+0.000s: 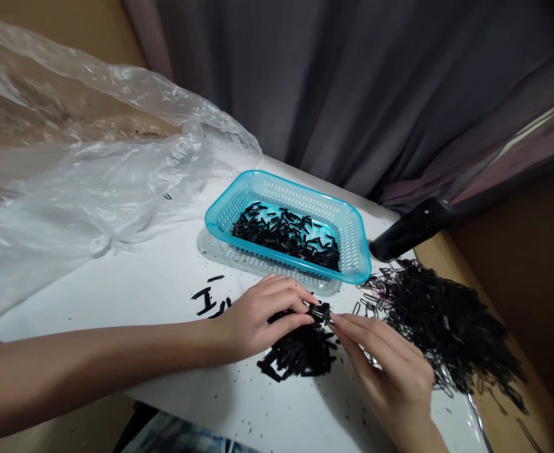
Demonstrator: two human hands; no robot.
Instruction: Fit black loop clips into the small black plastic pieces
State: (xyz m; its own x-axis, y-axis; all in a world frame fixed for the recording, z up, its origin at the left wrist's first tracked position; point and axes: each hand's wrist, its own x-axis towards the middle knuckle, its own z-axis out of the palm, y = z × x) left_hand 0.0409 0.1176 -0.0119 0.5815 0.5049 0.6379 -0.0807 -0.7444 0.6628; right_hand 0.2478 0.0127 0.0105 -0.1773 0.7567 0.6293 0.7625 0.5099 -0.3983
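Above the white surface (92, 302), my left hand (270, 314) has its thumb and fingers closed around a small bundle of short black pieces (321, 313). The fingertips of my right hand (385, 358) pinch at the other end of this bundle; exactly what lies between them is too small to make out. Below both hands lies a pile of short black strips (305, 352), partly covered by my left hand. Just beyond stands a blue perforated basket (358, 274), its bottom scattered with similar black strips (281, 233).
To the right is a tangled heap of thin black wire-like loops (446, 321). A black handle-like object (409, 229) rests behind it. Clear plastic sheeting (116, 182) spreads over the left side. A dark curtain (305, 82) hangs at the back. Loose black strips (205, 301) lie left of the basket.
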